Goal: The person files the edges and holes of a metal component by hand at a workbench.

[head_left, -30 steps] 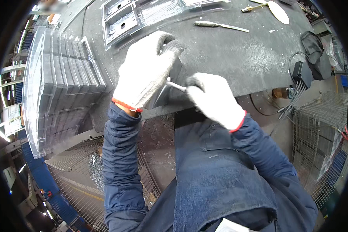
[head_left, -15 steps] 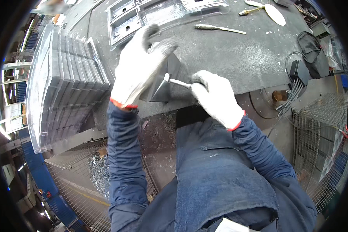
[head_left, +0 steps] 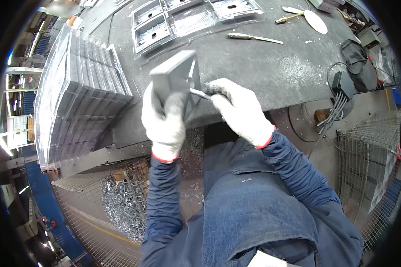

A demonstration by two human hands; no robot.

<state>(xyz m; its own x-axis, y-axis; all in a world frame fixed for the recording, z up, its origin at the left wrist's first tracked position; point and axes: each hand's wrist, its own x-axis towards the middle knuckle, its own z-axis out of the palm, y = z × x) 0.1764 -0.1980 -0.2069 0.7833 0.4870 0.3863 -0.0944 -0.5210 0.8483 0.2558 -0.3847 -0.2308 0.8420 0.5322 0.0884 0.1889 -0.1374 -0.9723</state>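
The left hand point(head_left: 165, 124) was clamped on a grey angular part point(head_left: 173, 73), positioned over the near side of the counter point(head_left: 276, 71). The right hand point(head_left: 241, 109) was closed around a slim metal tool point(head_left: 199, 94), its free end directed at the part; owing to motion blur, contact between the two could not be confirmed. A flat-bladed implement point(head_left: 255, 38) lay beyond both hands. A compartmented tray point(head_left: 192, 21) was located farther back, and a tall stack of trays point(head_left: 87, 73) stood to the left.
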